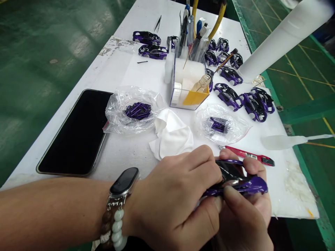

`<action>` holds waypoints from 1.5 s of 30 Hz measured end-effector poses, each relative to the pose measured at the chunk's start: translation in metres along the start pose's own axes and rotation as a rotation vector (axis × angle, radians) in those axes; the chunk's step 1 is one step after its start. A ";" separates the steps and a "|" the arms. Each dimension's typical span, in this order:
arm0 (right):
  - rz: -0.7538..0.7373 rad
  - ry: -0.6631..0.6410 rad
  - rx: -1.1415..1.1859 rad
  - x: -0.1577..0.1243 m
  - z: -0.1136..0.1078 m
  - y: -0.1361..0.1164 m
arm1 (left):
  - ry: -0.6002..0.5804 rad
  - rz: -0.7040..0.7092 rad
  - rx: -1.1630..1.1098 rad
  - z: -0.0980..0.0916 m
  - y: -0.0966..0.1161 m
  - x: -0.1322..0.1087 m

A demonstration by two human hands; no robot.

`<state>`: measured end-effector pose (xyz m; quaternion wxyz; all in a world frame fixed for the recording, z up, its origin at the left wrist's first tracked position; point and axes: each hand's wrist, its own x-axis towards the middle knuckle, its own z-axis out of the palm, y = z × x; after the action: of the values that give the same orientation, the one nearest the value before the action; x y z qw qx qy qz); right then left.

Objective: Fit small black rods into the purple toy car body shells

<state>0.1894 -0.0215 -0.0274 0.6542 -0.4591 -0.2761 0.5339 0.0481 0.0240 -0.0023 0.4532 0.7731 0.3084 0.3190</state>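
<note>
Low at the right of the head view, a glossy purple and black toy car body (252,184) is held between my hands. My right hand (243,219) grips it from below and the right, the thumb along its near side and fingertips on its far edge. My left hand (180,188), with a watch and bead bracelets on its wrist, is closed over the left end of the car body. Its fingers hide that end, so I cannot see whether a small part is pinched there. A red utility knife (248,154) lies just beyond the hands.
Two plastic bags, left (137,111) and right (219,124), hold small purple pieces. A white cloth (174,134) lies between them. Behind stands a clear organizer (188,90) with tools; more car bodies (227,96) surround it. A phone (75,132) lies left, a plastic dropper (284,142) right.
</note>
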 end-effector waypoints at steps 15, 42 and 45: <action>-0.074 -0.324 -0.019 0.006 -0.015 0.002 | 0.152 0.170 0.051 0.000 -0.001 -0.003; -0.864 -0.651 -1.433 0.100 -0.027 -0.074 | 0.635 0.295 0.240 -0.031 -0.005 0.007; -0.891 -0.788 -1.403 0.090 -0.029 -0.060 | 0.716 0.227 0.232 -0.049 0.001 0.011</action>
<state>0.2662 0.0550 0.0023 0.2295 -0.3868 -0.8911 0.0607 0.0171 0.0561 0.0199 0.1884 0.6883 0.3934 0.5797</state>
